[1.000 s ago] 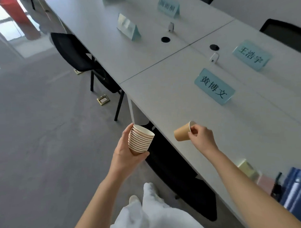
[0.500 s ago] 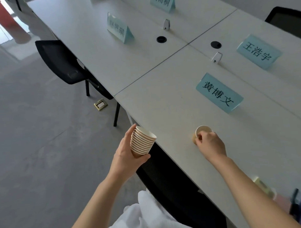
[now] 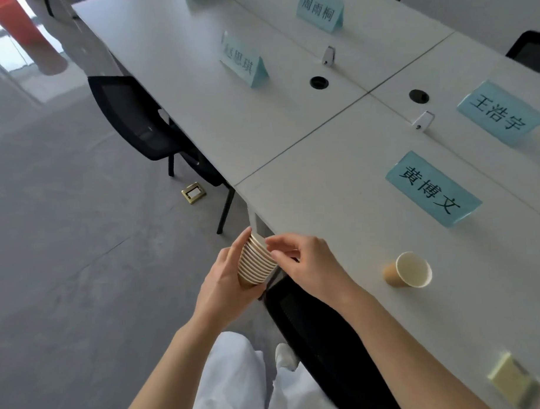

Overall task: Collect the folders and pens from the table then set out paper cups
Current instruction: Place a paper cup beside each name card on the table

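Right of the right hand (image 3: 310,264), bare white tabletop (image 3: 338,183) lies open up to one upright brown paper cup (image 3: 407,270); beyond stands a pale blue folded name card (image 3: 432,189). A black chair back (image 3: 325,331) sits below both hands.

The left hand (image 3: 225,279) was raised in front of the body, palm turned toward the right, with its fingers and thumb curled round a stack of paper cups (image 3: 256,261). The left forearm ran down and left toward the near edge of the view. The right hand (image 3: 307,264) was positioned immediately right of the left hand, fingers bent, with its fingertips (image 3: 271,242) pinching the rim of the top cup of the stack. The right forearm extended down and right out of view. Both forearms were bare.
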`<state>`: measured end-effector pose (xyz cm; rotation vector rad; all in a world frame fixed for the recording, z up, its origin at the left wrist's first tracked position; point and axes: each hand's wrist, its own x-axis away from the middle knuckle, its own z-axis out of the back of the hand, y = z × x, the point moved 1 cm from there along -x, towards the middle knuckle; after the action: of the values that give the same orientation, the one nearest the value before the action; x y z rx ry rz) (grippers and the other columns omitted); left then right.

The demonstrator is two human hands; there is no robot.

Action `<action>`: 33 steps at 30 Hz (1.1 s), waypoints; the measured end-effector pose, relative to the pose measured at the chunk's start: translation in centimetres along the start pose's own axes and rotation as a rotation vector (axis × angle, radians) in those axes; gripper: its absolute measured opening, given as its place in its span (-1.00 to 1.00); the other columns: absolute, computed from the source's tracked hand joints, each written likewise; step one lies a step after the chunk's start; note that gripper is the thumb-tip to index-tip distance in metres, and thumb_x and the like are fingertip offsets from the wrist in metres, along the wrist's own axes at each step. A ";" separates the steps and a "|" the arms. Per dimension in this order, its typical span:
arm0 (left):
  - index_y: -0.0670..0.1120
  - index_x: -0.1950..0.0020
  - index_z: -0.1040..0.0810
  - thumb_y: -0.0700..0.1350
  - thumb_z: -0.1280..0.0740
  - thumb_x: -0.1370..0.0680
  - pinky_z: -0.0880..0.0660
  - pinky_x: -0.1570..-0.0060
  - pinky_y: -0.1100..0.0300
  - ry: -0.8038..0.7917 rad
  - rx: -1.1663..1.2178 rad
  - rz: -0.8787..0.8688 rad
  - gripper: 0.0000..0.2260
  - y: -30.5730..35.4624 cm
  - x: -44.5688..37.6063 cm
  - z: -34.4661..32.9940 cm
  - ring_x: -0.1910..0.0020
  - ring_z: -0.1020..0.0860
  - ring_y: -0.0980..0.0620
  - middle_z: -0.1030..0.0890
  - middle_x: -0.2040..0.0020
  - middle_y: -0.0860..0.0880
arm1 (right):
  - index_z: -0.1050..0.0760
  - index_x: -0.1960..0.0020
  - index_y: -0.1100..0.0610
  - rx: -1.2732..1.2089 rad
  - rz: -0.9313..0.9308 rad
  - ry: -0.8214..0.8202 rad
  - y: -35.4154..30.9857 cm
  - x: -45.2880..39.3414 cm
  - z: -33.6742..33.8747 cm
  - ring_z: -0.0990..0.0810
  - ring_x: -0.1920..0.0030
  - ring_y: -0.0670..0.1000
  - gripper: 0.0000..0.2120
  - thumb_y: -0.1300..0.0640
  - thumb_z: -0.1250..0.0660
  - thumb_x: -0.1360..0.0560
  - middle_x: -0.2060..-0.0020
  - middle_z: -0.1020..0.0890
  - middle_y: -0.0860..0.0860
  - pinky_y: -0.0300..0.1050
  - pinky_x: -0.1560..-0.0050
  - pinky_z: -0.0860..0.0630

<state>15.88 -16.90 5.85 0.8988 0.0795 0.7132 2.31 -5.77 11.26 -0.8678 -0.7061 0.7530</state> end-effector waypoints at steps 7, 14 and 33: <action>0.50 -0.41 0.01 -0.03 -0.49 -0.32 -0.53 0.03 0.10 -0.045 -0.048 -0.032 -0.08 -6.7 -3.5 9.1 -0.05 -0.47 0.12 -0.39 -0.20 0.20 | -0.57 -0.20 0.10 0.038 -0.023 -0.093 -5.4 -7.7 -7.3 -0.64 -0.02 -0.15 -0.72 0.26 -0.34 -0.51 -0.02 -0.68 -0.04 -0.23 -0.12 -0.57; 0.34 -0.39 -0.18 -0.05 -0.52 -0.25 -0.55 0.03 0.10 -0.080 -0.079 -0.079 -0.17 -12.6 -8.3 18.8 -0.07 -0.50 0.12 -0.47 -0.18 0.17 | -0.54 -0.13 0.10 0.124 -0.054 -0.131 -11.3 -15.3 -14.5 -0.62 0.05 -0.15 -0.74 0.19 -0.38 -0.44 0.06 -0.65 -0.06 -0.30 0.03 -0.58; 0.32 -0.39 -0.18 -0.05 -0.54 -0.27 -0.53 0.01 0.03 0.124 0.012 0.078 -0.17 -20.2 -29.3 32.5 -0.03 -0.50 0.05 -0.47 -0.14 0.12 | -0.57 -0.07 0.16 -0.054 -0.125 0.286 -16.3 -42.6 -12.8 -0.60 0.07 -0.01 -0.83 0.19 -0.38 -0.47 0.10 -0.63 0.00 -0.31 0.13 -0.47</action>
<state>15.50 -65.09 5.09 0.8725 0.1598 0.8422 -6.10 -52.42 9.47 -0.9490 -0.5215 0.4877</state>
